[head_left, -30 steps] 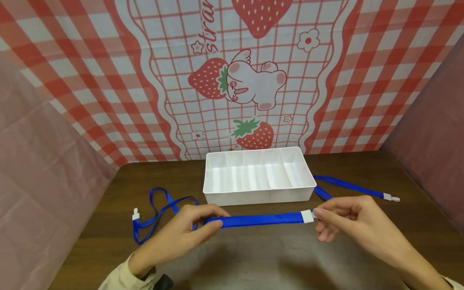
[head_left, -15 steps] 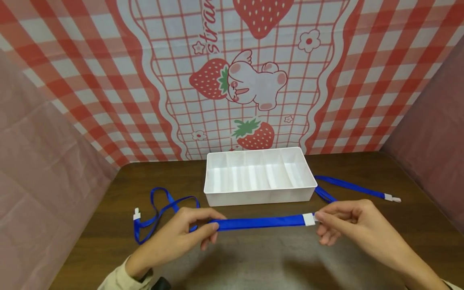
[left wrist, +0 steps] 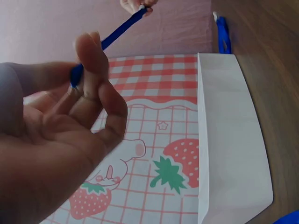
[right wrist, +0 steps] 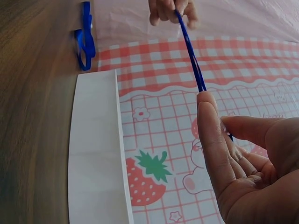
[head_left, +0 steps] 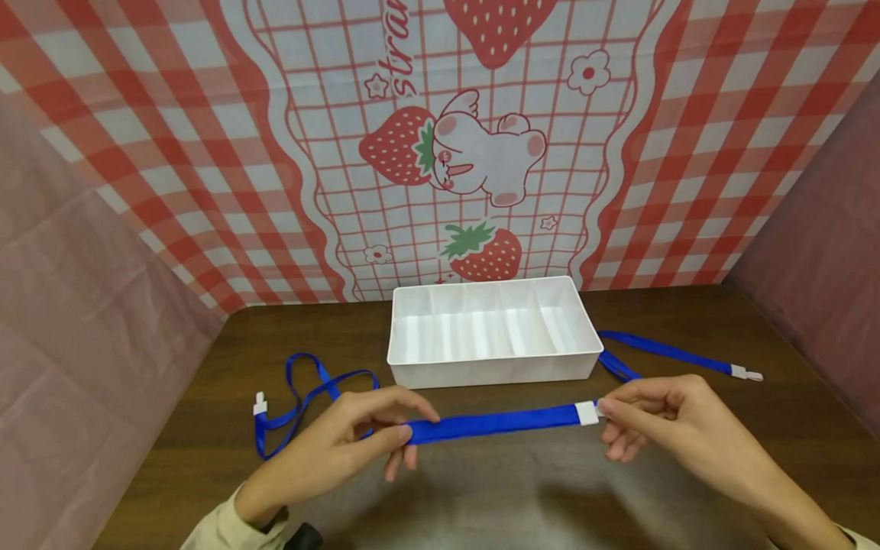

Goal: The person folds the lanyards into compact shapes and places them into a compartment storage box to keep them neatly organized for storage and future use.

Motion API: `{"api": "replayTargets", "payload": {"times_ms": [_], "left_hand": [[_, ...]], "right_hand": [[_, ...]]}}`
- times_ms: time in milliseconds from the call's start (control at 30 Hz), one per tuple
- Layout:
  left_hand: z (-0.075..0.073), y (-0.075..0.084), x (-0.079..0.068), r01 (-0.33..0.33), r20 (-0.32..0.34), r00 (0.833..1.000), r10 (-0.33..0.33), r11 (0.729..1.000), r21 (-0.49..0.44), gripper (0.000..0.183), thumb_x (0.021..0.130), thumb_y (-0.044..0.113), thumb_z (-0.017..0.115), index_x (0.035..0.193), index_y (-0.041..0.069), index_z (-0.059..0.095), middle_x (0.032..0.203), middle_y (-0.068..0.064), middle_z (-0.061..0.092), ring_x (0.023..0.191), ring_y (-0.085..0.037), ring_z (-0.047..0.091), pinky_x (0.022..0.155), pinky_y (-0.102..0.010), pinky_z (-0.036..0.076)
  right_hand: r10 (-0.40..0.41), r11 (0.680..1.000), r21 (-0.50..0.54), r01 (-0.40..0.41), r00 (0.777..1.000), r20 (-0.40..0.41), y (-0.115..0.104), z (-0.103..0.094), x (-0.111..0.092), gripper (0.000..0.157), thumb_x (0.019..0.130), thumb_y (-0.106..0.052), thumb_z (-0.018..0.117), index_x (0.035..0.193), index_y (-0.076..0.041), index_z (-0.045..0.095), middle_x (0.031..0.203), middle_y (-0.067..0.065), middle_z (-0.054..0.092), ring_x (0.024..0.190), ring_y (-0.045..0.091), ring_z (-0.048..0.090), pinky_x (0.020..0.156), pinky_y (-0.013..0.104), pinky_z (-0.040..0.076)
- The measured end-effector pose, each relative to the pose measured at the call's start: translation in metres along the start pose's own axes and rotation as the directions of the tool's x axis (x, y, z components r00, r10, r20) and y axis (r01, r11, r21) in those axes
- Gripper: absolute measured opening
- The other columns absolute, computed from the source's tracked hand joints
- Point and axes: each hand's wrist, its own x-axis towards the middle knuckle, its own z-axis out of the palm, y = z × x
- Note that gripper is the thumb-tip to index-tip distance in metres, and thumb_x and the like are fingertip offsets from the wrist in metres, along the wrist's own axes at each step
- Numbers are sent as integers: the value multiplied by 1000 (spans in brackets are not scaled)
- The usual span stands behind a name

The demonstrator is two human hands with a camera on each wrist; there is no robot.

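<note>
A folded blue lanyard (head_left: 502, 423) is stretched between the two hands, in front of the white box. My left hand (head_left: 344, 447) pinches its left end between thumb and fingers. At the other end, my right hand (head_left: 677, 428) pinches the white clip beside the lanyard's white collar (head_left: 587, 413). In the left wrist view the blue band (left wrist: 124, 31) runs from the left hand (left wrist: 65, 121) up to the other hand. The right wrist view shows the strap (right wrist: 191, 56) edge-on above the right hand (right wrist: 243, 163); the fingers hide most of the clip.
Behind the hands stands a white box (head_left: 495, 372) divided into several compartments. A second blue lanyard (head_left: 300, 405) lies loosely looped at the left. Another lanyard (head_left: 667, 352) extends from the box's right side. A checked strawberry cloth (head_left: 481, 153) hangs behind the brown table (head_left: 227, 359).
The left hand has slid slightly left and down along the lanyard, and its index finger has lifted off the strap. The right hand keeps its pinch with hardly any movement.
</note>
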Motion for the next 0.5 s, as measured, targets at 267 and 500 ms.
{"api": "replayTargets", "payload": {"times_ms": [267, 500], "left_hand": [[2, 1, -1, -143, 126, 978, 165, 975, -171, 19, 96, -12, 53, 111, -2, 59, 94, -20, 73, 87, -26, 73, 87, -44, 56], [15, 17, 2, -271, 202, 932, 301, 948, -165, 24, 90, -19, 56, 112, -9, 54, 103, -26, 71, 99, -27, 71, 88, -46, 56]], "right_hand": [[2, 1000, 27, -2, 1000, 14, 1, 0, 0, 16, 101, -4, 56, 101, 7, 68, 79, 11, 73, 67, 30, 72, 59, 44, 58], [27, 998, 49, -30, 998, 48, 3, 0, 1, 17, 101, -6, 57, 101, 6, 69, 79, 12, 73, 67, 32, 71, 60, 45, 58]]}}
